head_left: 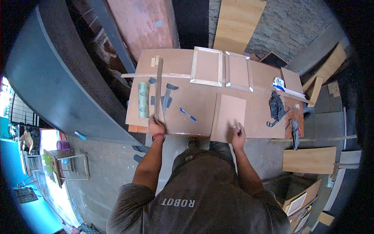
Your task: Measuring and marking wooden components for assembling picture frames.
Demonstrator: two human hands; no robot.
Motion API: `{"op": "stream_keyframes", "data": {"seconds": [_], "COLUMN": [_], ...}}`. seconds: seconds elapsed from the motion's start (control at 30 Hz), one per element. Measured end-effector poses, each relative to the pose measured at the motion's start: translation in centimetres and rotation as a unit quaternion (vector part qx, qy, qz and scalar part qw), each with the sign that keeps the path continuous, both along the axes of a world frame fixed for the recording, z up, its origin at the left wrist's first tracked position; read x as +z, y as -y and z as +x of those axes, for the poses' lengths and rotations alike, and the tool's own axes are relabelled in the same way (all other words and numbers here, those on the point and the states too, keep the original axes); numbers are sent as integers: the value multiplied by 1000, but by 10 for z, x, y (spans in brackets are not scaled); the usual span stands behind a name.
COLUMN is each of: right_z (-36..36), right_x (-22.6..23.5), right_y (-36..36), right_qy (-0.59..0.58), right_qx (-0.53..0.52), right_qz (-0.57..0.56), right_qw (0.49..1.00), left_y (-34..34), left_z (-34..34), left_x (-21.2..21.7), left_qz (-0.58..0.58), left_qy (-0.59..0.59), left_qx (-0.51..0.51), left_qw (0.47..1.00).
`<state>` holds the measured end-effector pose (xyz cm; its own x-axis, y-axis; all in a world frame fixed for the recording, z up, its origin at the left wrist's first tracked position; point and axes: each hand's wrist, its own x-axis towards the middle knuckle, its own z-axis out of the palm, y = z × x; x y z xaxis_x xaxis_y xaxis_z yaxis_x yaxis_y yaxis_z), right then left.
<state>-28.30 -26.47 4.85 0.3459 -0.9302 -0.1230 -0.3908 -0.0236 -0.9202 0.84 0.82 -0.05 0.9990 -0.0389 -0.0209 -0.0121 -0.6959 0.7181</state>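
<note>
My left hand point(156, 127) is at the near edge of the work table, closed round the end of a long wooden strip point(159, 87) that points away from me. My right hand point(239, 135) hovers over or rests on the near right corner of a thin rectangular panel point(232, 111); its fingers are apart. Along that panel's left side shows another light strip or board edge point(215, 117). Between my hands lies a blue pen point(187, 114). A pale green printed roll point(143, 99) and pieces of grey tape or cloth point(167, 97) are near my left hand.
Two rectangular wooden frames point(206, 82) point(239, 88) lie at the table's far side, and a long thin strip point(171, 75) runs crosswise. Crumpled dark cloth point(276, 106) is at the right. A large dark curved panel point(70, 89) stands left; an open wooden box point(288, 195) stands lower right.
</note>
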Motion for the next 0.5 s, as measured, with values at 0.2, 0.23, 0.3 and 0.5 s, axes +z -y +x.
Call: {"op": "stream_keyframes", "data": {"seconds": [0.2, 0.23, 0.3, 0.5], "right_z": [-8, -9, -8, -5], "right_x": [-12, -10, -8, -2], "right_y": [16, 20, 29, 49], "right_qy": [26, 17, 23, 43], "right_qx": [6, 4, 6, 18], "right_qz": [-27, -14, -13, -16], "right_qw": [999, 1000, 1000, 999], "left_y": [-5, -3, 2, 6], "left_z": [-2, -7, -13, -10], "left_x": [-8, -3, 8, 12], "left_qz": [165, 186, 229, 267], "left_qy": [133, 120, 96, 69], "left_qx": [-52, -40, -14, -53], "left_qw": [976, 974, 969, 960]}}
